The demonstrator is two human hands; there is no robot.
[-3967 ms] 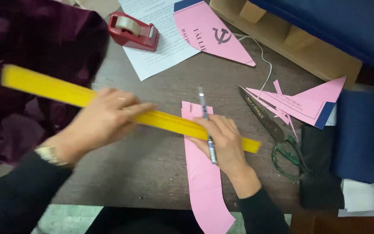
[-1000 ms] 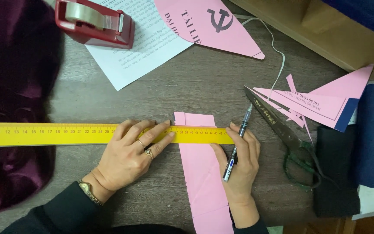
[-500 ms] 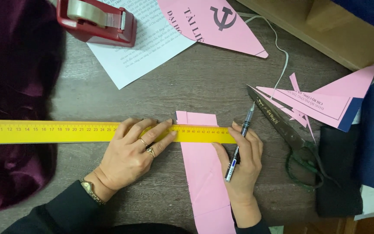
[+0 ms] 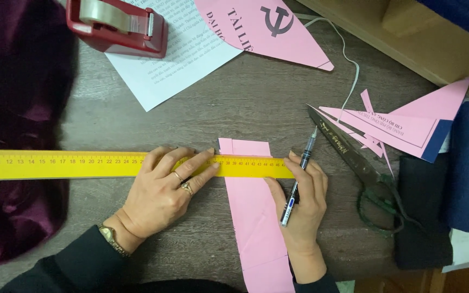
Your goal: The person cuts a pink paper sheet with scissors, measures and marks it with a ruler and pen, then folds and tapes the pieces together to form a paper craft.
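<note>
One yellow ruler lay across one pink paper strip. The left hand pressed flat-fingered on the ruler; the right hand gripped one pen at the ruler's right end. One pair of scissors lay right of it.

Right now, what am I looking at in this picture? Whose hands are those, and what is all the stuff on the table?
The camera sits on a person's head and looks down, so the hands are that person's own. The left hand presses a long yellow ruler flat across a strip of pink paper. The right hand holds a pen, its tip pointing away just past the ruler's end. On the brown table lie big dark scissors, a red tape dispenser, a white printed sheet, and more pink paper pieces. Dark red cloth lies at the left.
</note>
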